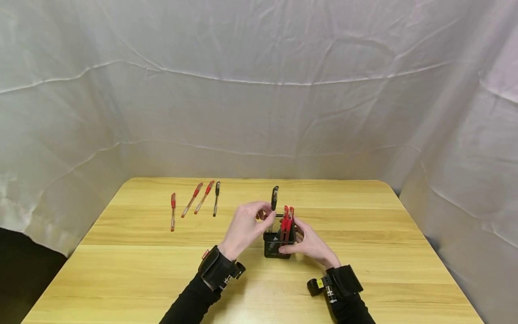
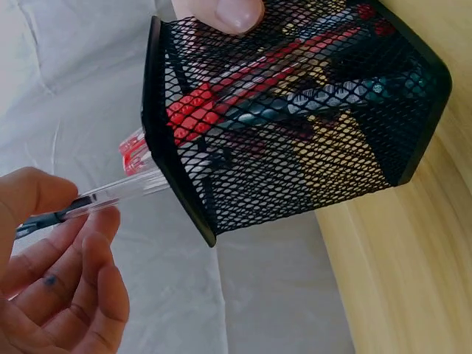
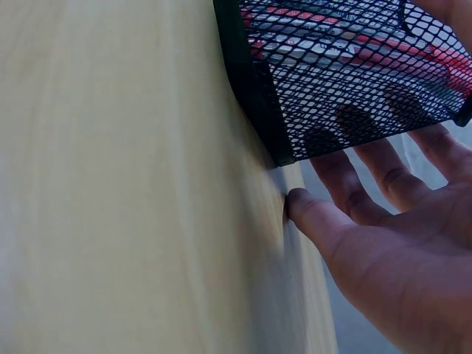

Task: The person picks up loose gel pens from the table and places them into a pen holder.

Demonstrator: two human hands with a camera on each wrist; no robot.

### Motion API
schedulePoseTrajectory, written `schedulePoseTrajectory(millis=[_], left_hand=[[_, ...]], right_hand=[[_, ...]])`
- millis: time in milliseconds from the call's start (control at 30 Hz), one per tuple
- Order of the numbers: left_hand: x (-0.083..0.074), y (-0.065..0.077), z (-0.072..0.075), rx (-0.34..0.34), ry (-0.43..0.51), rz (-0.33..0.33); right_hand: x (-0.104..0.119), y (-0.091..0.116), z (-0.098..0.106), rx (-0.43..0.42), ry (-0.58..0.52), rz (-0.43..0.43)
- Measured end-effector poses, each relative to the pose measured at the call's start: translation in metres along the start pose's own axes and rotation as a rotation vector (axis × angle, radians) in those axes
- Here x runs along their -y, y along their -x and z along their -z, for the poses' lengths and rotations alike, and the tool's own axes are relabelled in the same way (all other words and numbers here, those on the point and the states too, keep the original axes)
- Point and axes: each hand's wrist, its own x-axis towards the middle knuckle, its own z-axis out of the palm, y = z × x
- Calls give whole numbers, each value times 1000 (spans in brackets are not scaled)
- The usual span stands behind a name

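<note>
A black-capped pen (image 1: 274, 198) with a clear barrel is pinched between the thumb and fingers of my left hand (image 1: 244, 227). Its lower end reaches into the black mesh pen holder (image 1: 272, 249), as the left wrist view shows with the clear barrel (image 2: 125, 189) passing the rim. Two red pens (image 1: 287, 220) stand in the holder, beside a darker pen seen through the mesh. My right hand (image 1: 310, 245) grips the holder from the right, thumb across its front; the right wrist view shows its fingers (image 3: 394, 173) along the mesh side.
Left of the holder, three red pens (image 1: 173, 212) and one black pen (image 1: 216, 199) lie apart on the wooden table (image 1: 133, 265). A pale cloth (image 1: 259, 121) hangs behind the table and along its sides.
</note>
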Motion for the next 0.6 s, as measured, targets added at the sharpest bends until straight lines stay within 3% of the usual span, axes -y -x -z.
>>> schedulePoseTrajectory(millis=[167, 367, 467, 600], left_hand=[[-1, 0, -5, 35, -54, 20], [-3, 2, -9, 119, -207, 81], [-2, 6, -8, 69, -187, 130], [12, 12, -3, -57, -36, 249]], right_hand=[[0, 0, 0, -1, -6, 18], [-1, 0, 1, 15, -26, 42], [-1, -1, 1, 17, -37, 36], [-1, -2, 1, 6, -34, 14]])
